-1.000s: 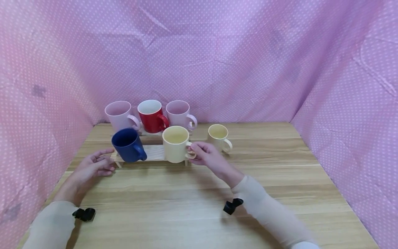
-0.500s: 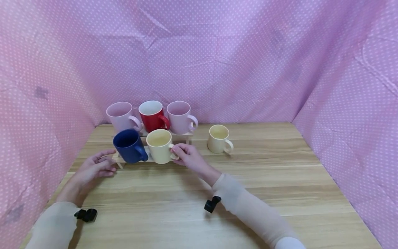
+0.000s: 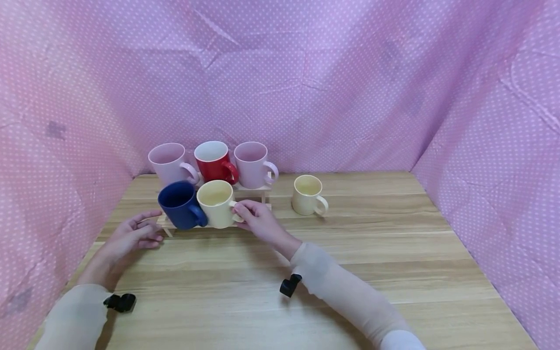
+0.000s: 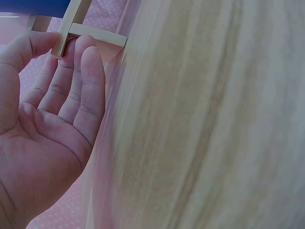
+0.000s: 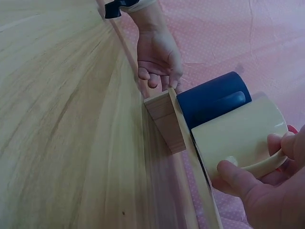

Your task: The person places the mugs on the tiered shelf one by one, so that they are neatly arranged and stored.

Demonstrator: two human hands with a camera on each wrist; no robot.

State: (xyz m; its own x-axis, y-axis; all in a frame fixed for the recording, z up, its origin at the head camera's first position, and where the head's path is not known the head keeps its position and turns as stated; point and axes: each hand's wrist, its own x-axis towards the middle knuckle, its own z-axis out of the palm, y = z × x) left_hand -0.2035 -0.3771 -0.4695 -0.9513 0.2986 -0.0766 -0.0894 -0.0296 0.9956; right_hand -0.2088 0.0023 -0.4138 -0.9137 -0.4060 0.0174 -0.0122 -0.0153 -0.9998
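Note:
My right hand (image 3: 262, 224) pinches the handle of a pale yellow mug (image 3: 217, 206), upright on the lower step of a wooden rack (image 3: 163, 221). Directly left of it stands a dark blue mug (image 3: 183, 209), its handle facing the yellow one; in the right wrist view the two mugs sit side by side, close together. At the rack's left end is my left hand (image 3: 136, 234). The left wrist view has its thumb on top of the board (image 4: 71, 28) and its fingers curled below, gripping the end.
On the rack's upper step stand a pink mug (image 3: 168, 163), a red mug (image 3: 213, 167) with white inside, and another pink mug (image 3: 253, 167). A smaller pale yellow mug (image 3: 306, 197) stands on the wooden table (image 3: 372, 253) to the right. Pink dotted cloth (image 3: 306, 87) surrounds the table.
My right hand has moved the pale yellow mug leftward along the lower step, from its right end to beside the blue mug. The left hand has stayed at the rack's end.

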